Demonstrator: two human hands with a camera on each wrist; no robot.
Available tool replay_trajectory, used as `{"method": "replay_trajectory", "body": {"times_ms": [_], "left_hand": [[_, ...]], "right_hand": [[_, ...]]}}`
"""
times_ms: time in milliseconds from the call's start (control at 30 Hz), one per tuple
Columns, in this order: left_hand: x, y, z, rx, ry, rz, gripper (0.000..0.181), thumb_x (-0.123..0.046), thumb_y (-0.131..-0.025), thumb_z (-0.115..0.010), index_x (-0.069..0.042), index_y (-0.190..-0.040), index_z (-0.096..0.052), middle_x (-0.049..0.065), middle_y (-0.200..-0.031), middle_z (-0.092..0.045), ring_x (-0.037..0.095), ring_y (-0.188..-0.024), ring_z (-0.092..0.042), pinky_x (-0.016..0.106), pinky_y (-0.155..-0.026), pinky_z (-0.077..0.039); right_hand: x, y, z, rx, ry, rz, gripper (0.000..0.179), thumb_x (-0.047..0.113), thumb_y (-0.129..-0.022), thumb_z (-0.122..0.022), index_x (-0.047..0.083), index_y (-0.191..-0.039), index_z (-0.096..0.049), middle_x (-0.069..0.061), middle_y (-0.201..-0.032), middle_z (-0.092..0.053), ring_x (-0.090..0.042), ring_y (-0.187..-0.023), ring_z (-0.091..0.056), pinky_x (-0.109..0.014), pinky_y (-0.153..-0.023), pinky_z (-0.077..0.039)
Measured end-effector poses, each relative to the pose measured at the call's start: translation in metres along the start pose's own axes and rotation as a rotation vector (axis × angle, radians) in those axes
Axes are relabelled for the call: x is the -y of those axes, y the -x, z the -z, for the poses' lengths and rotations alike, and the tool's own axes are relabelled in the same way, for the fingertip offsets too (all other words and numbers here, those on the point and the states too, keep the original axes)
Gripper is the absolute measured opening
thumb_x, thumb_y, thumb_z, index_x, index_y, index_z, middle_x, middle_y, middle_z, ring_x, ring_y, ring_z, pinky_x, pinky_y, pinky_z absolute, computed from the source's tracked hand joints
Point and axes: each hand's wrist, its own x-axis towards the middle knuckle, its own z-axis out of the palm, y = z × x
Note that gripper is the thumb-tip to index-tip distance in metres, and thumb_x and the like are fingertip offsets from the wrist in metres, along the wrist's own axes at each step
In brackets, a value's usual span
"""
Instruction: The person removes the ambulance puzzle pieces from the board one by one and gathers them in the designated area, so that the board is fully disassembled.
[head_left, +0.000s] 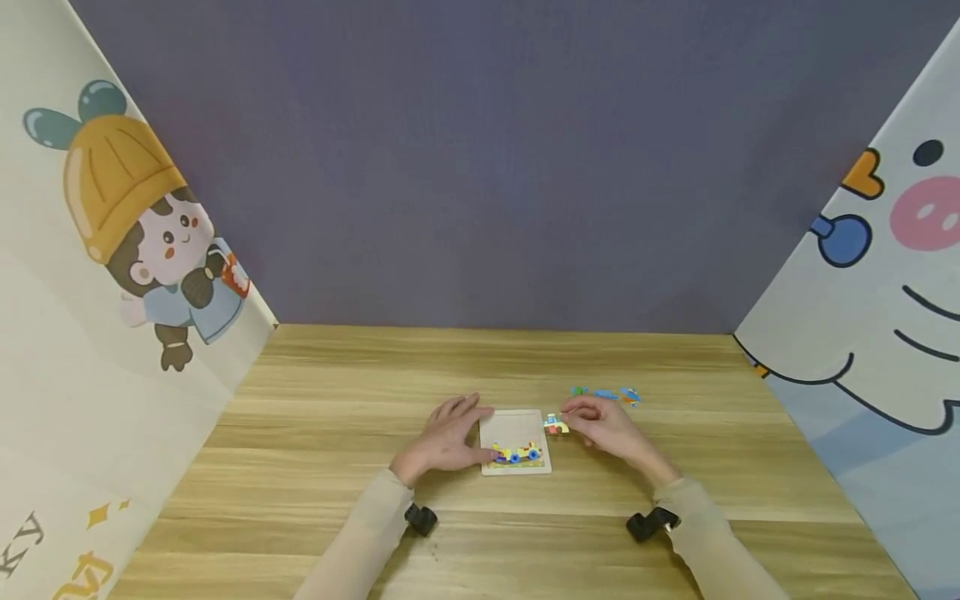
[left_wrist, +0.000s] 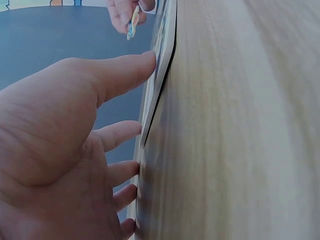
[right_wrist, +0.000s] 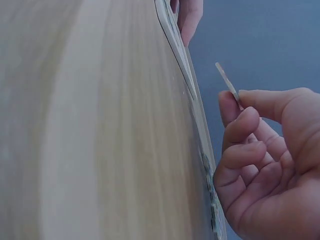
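Note:
A square wooden puzzle board (head_left: pixel 512 423) lies on the table, with yellow and blue pieces (head_left: pixel 517 454) fitted along its near edge. My left hand (head_left: pixel 446 437) rests at the board's left side, fingers spread and thumb touching the lower left of the board. In the left wrist view the thumb (left_wrist: pixel 125 72) lies straight on the board's edge. My right hand (head_left: pixel 607 427) pinches a thin puzzle piece (head_left: pixel 556 425), coloured yellow, red and blue, between thumb and forefinger. That piece is raised above the table just right of the board, seen edge-on in the right wrist view.
Several loose blue, green and orange puzzle pieces (head_left: pixel 606 394) lie on the wooden table (head_left: pixel 360 392) behind my right hand. A dark grey panel (head_left: pixel 480 167) stands at the table's back edge, with cartoon-printed walls on both sides. Each wrist carries a small black camera (head_left: pixel 422 520).

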Motion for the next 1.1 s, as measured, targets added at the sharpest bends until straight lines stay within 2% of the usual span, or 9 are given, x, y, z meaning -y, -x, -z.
{"method": "replay_trajectory", "body": {"times_ms": [233, 433, 733, 1100], "left_hand": [[0.000, 0.000, 0.001, 0.022, 0.004, 0.005, 0.075, -0.047, -0.099, -0.070, -0.015, -0.162, -0.045, 0.018, -0.178, -0.019, 0.045, -0.164, -0.013, 0.067, -0.132, -0.008], [-0.003, 0.000, 0.001, 0.021, -0.002, 0.009, 0.077, -0.048, -0.098, -0.071, -0.015, -0.163, -0.044, 0.018, -0.178, -0.020, 0.044, -0.164, -0.014, 0.066, -0.133, -0.009], [-0.005, 0.001, 0.002, 0.016, 0.006, 0.006, 0.077, -0.046, -0.098, -0.072, -0.013, -0.162, -0.045, 0.020, -0.177, -0.020, 0.045, -0.164, -0.015, 0.066, -0.133, -0.009], [-0.004, 0.002, 0.001, 0.017, -0.002, 0.013, 0.078, -0.047, -0.097, -0.072, -0.015, -0.162, -0.045, 0.018, -0.178, -0.020, 0.044, -0.164, -0.014, 0.065, -0.133, -0.008]], "right_hand": [[-0.002, 0.004, 0.015, 0.001, -0.015, 0.005, 0.038, 0.027, -0.104, -0.071, 0.000, -0.131, -0.068, -0.002, -0.085, -0.073, -0.009, -0.056, -0.049, -0.021, -0.047, -0.038], [-0.003, 0.007, 0.035, 0.004, -0.053, 0.002, 0.039, 0.024, -0.106, -0.068, -0.004, -0.133, -0.066, -0.004, -0.084, -0.070, -0.006, -0.055, -0.046, -0.020, -0.048, -0.035], [-0.008, 0.012, 0.054, -0.045, -0.082, -0.003, 0.042, 0.022, -0.106, -0.067, -0.009, -0.134, -0.062, 0.000, -0.083, -0.069, -0.007, -0.057, -0.047, -0.021, -0.049, -0.034], [-0.024, 0.016, 0.071, -0.095, -0.086, -0.029, 0.044, 0.026, -0.107, -0.067, -0.008, -0.134, -0.062, 0.004, -0.076, -0.067, -0.007, -0.055, -0.045, -0.023, -0.047, -0.035]]}}
